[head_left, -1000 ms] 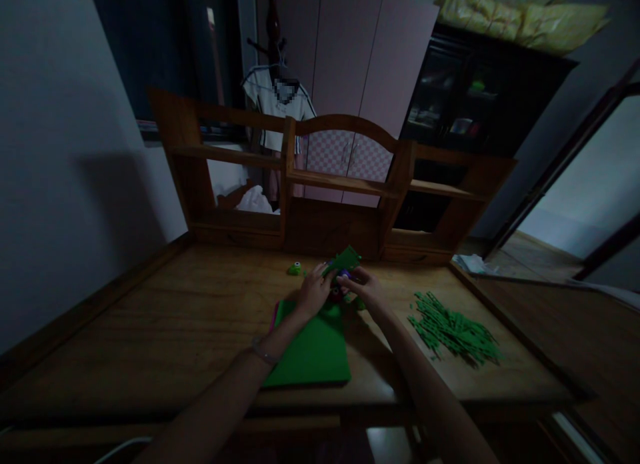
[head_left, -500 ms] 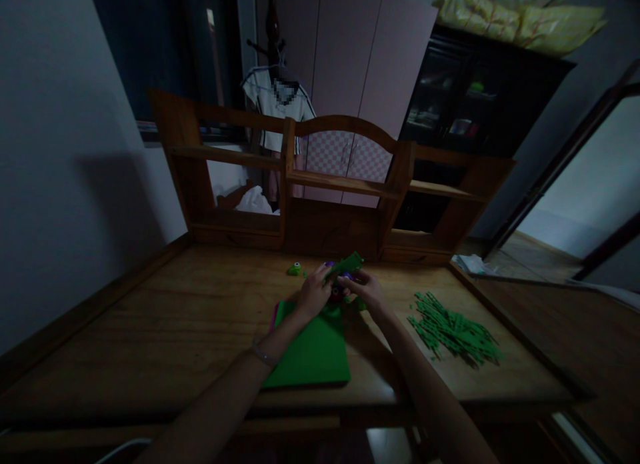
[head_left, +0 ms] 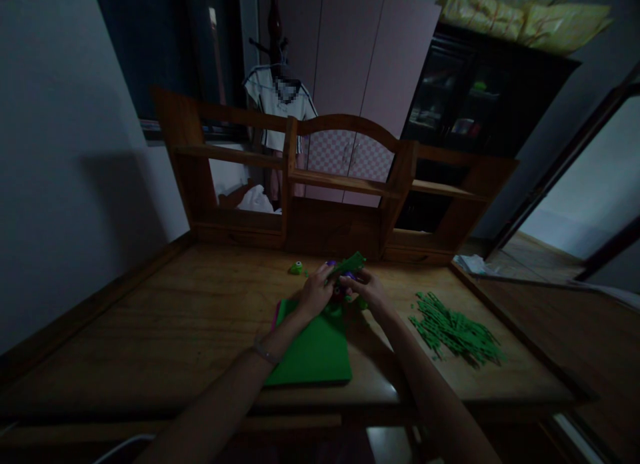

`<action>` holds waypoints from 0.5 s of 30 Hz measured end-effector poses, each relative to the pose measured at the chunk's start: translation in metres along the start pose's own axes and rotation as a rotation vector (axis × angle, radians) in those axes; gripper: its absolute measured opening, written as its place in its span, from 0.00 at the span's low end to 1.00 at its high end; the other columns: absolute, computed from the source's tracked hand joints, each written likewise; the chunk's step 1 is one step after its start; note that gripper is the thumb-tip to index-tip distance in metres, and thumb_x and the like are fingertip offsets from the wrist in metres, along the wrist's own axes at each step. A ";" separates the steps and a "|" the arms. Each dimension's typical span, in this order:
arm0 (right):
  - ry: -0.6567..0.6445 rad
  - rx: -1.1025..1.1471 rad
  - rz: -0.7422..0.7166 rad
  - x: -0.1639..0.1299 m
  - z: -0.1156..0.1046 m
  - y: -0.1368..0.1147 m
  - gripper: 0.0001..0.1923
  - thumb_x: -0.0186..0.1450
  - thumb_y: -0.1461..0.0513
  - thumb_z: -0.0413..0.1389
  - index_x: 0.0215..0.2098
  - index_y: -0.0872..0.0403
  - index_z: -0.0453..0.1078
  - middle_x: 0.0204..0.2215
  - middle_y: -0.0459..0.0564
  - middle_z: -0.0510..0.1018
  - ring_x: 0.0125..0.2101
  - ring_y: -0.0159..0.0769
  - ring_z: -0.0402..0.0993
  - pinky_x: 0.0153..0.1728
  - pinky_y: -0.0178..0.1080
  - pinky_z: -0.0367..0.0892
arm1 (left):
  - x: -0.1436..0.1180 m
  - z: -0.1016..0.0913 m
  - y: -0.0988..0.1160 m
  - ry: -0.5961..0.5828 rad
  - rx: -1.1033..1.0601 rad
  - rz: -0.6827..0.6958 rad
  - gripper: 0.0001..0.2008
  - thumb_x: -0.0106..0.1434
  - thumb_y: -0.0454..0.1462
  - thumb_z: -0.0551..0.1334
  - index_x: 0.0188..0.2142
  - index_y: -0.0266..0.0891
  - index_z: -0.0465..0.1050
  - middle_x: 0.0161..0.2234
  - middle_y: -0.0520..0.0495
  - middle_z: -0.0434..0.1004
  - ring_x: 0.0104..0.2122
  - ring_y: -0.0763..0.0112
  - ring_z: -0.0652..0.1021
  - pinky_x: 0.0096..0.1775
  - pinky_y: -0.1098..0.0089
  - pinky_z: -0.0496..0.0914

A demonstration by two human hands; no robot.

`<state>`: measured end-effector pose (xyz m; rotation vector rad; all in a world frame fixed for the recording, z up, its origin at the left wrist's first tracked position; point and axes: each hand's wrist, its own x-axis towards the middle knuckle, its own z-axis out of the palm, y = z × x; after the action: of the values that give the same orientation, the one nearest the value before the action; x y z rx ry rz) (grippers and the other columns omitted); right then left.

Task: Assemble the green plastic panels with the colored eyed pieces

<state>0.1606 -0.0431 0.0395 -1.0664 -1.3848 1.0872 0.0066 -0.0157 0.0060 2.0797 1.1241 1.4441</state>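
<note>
Above the top edge of a stack of green sheets (head_left: 313, 351), my two hands come close together. My left hand (head_left: 317, 294) has its fingers closed on a narrow green strip (head_left: 353, 263), which slants up to the right. My right hand (head_left: 369, 287) is closed around a small purple and dark red object (head_left: 340, 292) with an eye-like spot. Fingers cover most of that object, so its kind is unclear. A purple part also shows by my left fingertips. Beyond my left hand sits a small lime-green piece with an eye (head_left: 297, 268).
A loose pile of thin green strips (head_left: 457, 331) lies on the wooden desk (head_left: 200, 317) to the right. Something pink or magenta peeks out at the stack's left edge. A wooden shelf unit (head_left: 345, 181) rises along the desk's back edge.
The view has shifted very slightly. Both hands keep almost the same position and hold, with no clear movement of the strip or the purple and red object.
</note>
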 end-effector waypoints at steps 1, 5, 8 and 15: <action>0.000 -0.004 -0.001 0.000 0.000 0.001 0.18 0.49 0.53 0.65 0.34 0.54 0.72 0.24 0.45 0.73 0.22 0.29 0.67 0.25 0.32 0.63 | 0.000 0.000 -0.001 0.001 0.009 -0.002 0.13 0.62 0.31 0.54 0.44 0.41 0.72 0.45 0.44 0.73 0.47 0.65 0.72 0.49 0.64 0.65; 0.027 -0.031 -0.027 0.002 -0.001 0.005 0.18 0.49 0.53 0.65 0.33 0.55 0.72 0.26 0.46 0.74 0.22 0.29 0.68 0.25 0.32 0.63 | -0.001 0.001 -0.002 -0.013 0.006 0.026 0.13 0.62 0.33 0.54 0.46 0.40 0.71 0.47 0.43 0.72 0.48 0.65 0.71 0.50 0.65 0.65; 0.042 -0.047 -0.044 0.002 -0.001 0.006 0.19 0.49 0.52 0.65 0.34 0.55 0.72 0.27 0.47 0.74 0.23 0.30 0.67 0.25 0.32 0.63 | 0.000 0.000 0.000 -0.012 0.010 0.035 0.14 0.62 0.32 0.54 0.47 0.40 0.70 0.47 0.44 0.72 0.48 0.66 0.71 0.50 0.65 0.65; 0.070 -0.045 -0.058 0.000 -0.002 0.005 0.20 0.48 0.50 0.65 0.32 0.56 0.71 0.24 0.46 0.72 0.20 0.29 0.63 0.21 0.32 0.59 | 0.000 -0.001 0.008 -0.036 0.049 0.050 0.13 0.65 0.36 0.52 0.47 0.41 0.69 0.46 0.44 0.72 0.47 0.65 0.72 0.48 0.66 0.66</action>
<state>0.1628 -0.0421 0.0352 -1.0804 -1.3815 0.9716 0.0087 -0.0213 0.0120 2.1737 1.1118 1.4088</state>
